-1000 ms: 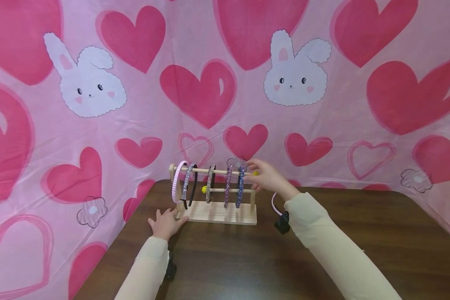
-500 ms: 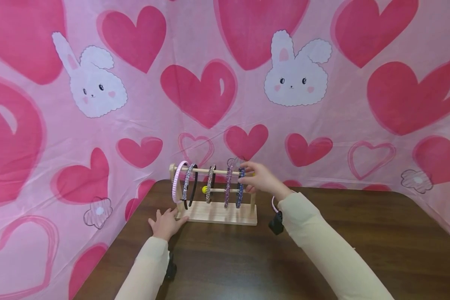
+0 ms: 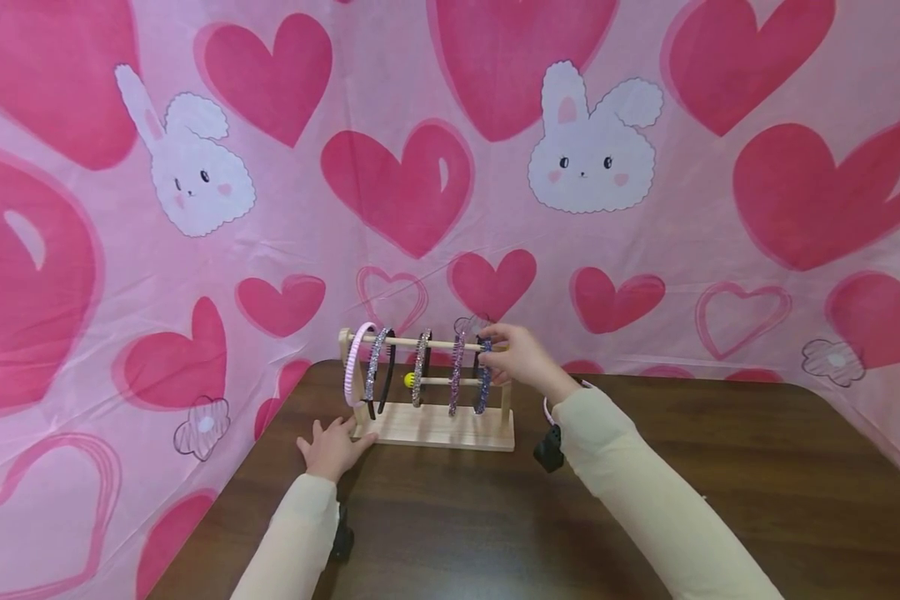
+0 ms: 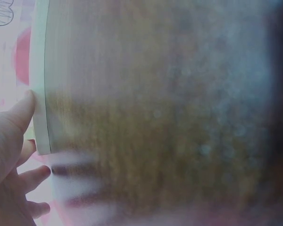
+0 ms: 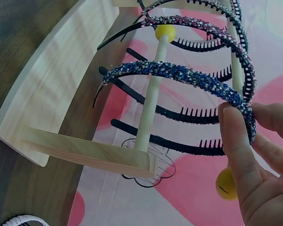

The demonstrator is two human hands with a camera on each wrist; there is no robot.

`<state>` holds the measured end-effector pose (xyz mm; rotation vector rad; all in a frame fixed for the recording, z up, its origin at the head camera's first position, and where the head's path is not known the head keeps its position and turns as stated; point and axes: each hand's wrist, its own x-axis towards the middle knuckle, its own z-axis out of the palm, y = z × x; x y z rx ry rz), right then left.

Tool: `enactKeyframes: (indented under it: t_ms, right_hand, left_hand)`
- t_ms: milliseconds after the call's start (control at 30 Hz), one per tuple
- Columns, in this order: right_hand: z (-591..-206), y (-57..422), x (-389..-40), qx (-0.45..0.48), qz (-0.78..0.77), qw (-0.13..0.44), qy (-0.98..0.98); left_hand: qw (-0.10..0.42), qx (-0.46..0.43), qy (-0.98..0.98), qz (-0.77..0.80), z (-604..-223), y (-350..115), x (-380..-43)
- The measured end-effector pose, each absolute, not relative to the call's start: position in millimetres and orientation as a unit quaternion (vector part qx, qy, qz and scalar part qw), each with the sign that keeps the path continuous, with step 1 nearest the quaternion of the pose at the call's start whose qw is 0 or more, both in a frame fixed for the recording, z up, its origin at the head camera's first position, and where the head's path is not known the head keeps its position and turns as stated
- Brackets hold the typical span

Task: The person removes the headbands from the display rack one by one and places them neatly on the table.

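Adjusting the blue headband point(image 5: 179, 75) seems the step in hand: the right hand point(image 3: 525, 358) pinches it near the right end of the wooden rack point(image 3: 435, 429); the spread left hand point(image 3: 332, 450) touches the rack's left end. Next probably calls for aligning, then releasing.

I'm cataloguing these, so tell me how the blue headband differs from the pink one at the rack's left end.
The blue headband is glittery; the pink headband looks ribbed. The right hand pinches the blue headband; the pink headband hangs untouched. Both are curved.
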<state>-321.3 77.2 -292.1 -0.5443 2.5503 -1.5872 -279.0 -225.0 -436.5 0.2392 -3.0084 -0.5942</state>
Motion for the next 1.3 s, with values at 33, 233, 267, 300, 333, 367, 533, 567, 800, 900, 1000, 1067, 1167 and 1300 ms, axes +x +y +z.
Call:
enactKeyframes:
  t_ms: [33, 233, 267, 300, 333, 367, 533, 567, 800, 900, 1000, 1067, 1167, 1300]
  right_hand:
    - [-291.8, 77.8, -321.4, -0.179, -0.518, 0.040, 0.835]
    - [-284.9, 85.3, -320.7, -0.176, -0.524, 0.006, 0.833]
    - [-283.3, 86.9, -320.6, -0.174, -0.528, 0.004, 0.831]
    - [-281.7, 88.8, -320.5, -0.174, -0.530, 0.000, 0.830]
    - [-280.3, 91.3, -320.5, -0.173, -0.531, -0.003, 0.829]
    - [-278.9, 93.9, -320.6, -0.174, -0.535, -0.004, 0.827]
    - [-270.0, 107.7, -318.9, -0.174, -0.538, -0.012, 0.825]
    - [-267.9, 110.5, -317.9, -0.172, -0.535, -0.014, 0.827]
    - [-259.9, 131.5, -311.9, -0.162, -0.528, -0.017, 0.833]
    - [-257.1, 141.3, -309.7, -0.168, -0.540, -0.016, 0.825]
    - [-252.5, 151.9, -307.3, -0.172, -0.548, -0.019, 0.818]
    - [-249.1, 159.6, -306.1, -0.171, -0.549, -0.026, 0.818]
    - [-244.7, 172.2, -304.2, -0.168, -0.549, -0.034, 0.818]
    - [-243.6, 191.3, -302.4, -0.161, -0.558, -0.043, 0.813]
  left_hand:
    - [0.033, 0.078, -0.977, -0.193, -436.7, -225.0, -279.2]
    - [0.034, 0.077, -0.977, -0.194, -436.8, -225.3, -280.0]
    - [0.035, 0.076, -0.977, -0.194, -436.7, -225.3, -280.0]
    - [0.035, 0.076, -0.977, -0.195, -436.7, -225.4, -280.0]
    - [0.034, 0.076, -0.977, -0.195, -436.5, -225.3, -279.9]
    - [0.034, 0.077, -0.977, -0.195, -436.5, -225.2, -279.8]
    - [0.036, 0.079, -0.977, -0.197, -437.1, -225.2, -280.1]
    - [0.036, 0.080, -0.976, -0.198, -437.5, -225.4, -280.4]
    - [0.037, 0.084, -0.974, -0.206, -438.4, -225.1, -281.9]
    - [0.040, 0.082, -0.975, -0.205, -439.0, -225.4, -282.1]
    - [0.040, 0.082, -0.975, -0.204, -439.3, -225.5, -282.1]
    - [0.040, 0.082, -0.975, -0.203, -439.5, -225.5, -282.3]
    - [0.040, 0.082, -0.975, -0.201, -439.3, -225.1, -282.5]
    - [0.043, 0.083, -0.976, -0.199, -438.0, -223.9, -281.8]
